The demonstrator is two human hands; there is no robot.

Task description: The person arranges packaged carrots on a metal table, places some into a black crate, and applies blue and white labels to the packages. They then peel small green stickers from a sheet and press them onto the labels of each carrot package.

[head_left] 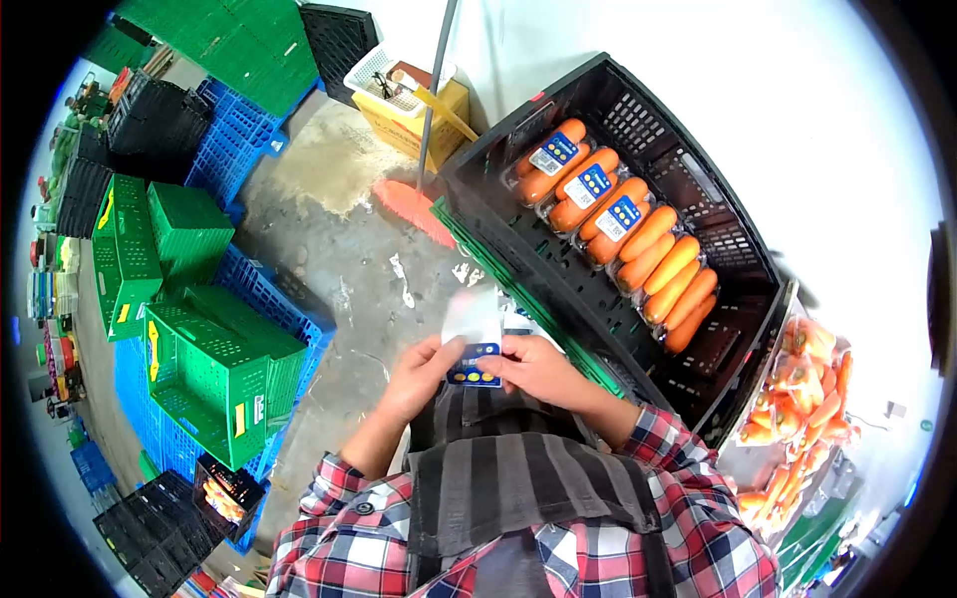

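Between my two hands, in front of my apron, is a blue label (473, 371) with yellow spots and a whitish, blurred upper part. My left hand (421, 377) pinches it from the left with the thumb on top. My right hand (541, 371) holds its right edge between thumb and fingers. To the upper right, a black crate (688, 374) holds several clear packs of carrots (663, 261) in a row. Blue and white labels (588, 187) lie on the three upper packs; the lower packs show no label.
Bagged carrots (797, 389) lie right of the crate. Green crates (209, 374) stand on blue pallets (239, 274) at left. A yellow box (399, 130) with a white basket (364, 70) and an orange broom head (411, 209) are up ahead.
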